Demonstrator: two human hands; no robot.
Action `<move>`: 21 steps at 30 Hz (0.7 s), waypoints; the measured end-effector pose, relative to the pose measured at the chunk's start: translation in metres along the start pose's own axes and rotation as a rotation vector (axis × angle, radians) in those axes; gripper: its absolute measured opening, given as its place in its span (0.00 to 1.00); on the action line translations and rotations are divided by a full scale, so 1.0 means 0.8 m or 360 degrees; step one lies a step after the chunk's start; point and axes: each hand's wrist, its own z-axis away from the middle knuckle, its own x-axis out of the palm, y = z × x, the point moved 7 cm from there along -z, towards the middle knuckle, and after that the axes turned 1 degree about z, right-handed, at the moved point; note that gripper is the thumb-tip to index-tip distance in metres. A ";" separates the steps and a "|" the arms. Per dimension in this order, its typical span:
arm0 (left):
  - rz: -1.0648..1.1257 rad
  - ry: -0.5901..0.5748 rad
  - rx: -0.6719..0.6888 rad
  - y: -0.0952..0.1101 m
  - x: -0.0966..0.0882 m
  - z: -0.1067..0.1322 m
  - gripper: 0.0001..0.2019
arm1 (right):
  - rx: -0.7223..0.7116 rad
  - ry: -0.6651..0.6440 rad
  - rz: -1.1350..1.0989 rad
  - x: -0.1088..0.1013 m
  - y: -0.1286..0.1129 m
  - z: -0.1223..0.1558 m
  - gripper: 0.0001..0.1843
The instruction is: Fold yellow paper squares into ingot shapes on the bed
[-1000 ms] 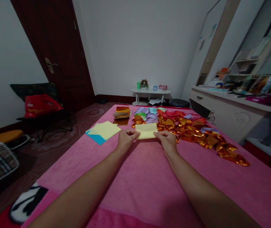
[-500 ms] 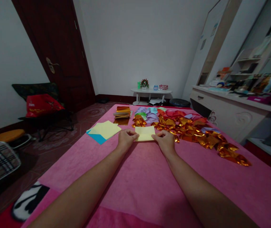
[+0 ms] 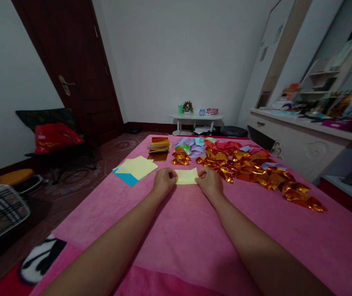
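Note:
A folded pale yellow paper sheet [image 3: 187,176] lies on the pink blanket [image 3: 194,230] in front of me. My left hand [image 3: 162,181] pinches its left edge with curled fingers. My right hand [image 3: 209,181] pinches its right edge the same way. Both hands rest on the blanket with the paper held between them. A loose stack of yellow and blue paper squares [image 3: 134,169] lies to the left of my left hand.
Beyond the paper lie several shiny gold and orange foil folded pieces [image 3: 256,172], purple and green folded pieces [image 3: 191,148] and a stack of gold foil sheets [image 3: 159,146]. A white dresser [image 3: 299,144] stands right, a dark chair with a red bag [image 3: 54,135] left, a small white table [image 3: 196,120] behind.
The yellow sheet has been folded smaller and flatter onto the blanket. Both hands have moved closer together and slightly toward me.

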 end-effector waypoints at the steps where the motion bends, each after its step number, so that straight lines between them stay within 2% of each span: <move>1: -0.0045 -0.0004 0.0014 0.001 -0.002 0.000 0.04 | 0.0004 -0.0004 0.0013 0.000 0.000 0.000 0.05; 4: -0.0161 -0.0027 0.0097 0.013 -0.007 0.000 0.05 | 0.0014 -0.0018 0.0032 0.000 -0.001 0.000 0.05; 8: -0.0235 -0.0134 0.0167 0.026 -0.003 -0.001 0.09 | 0.0023 -0.0022 0.0018 0.001 0.000 0.000 0.05; 13: -0.0229 -0.0255 0.0016 0.013 0.002 -0.016 0.18 | 0.0015 -0.0001 -0.0103 0.003 0.005 -0.003 0.17; 18: -0.0172 -0.0409 -0.0071 0.000 0.003 -0.035 0.10 | -0.0002 -0.0010 -0.0268 0.008 0.009 -0.004 0.20; 21: -0.0130 -0.0446 -0.0088 -0.005 0.006 -0.042 0.10 | -0.0002 -0.0005 -0.0362 0.009 0.010 -0.004 0.20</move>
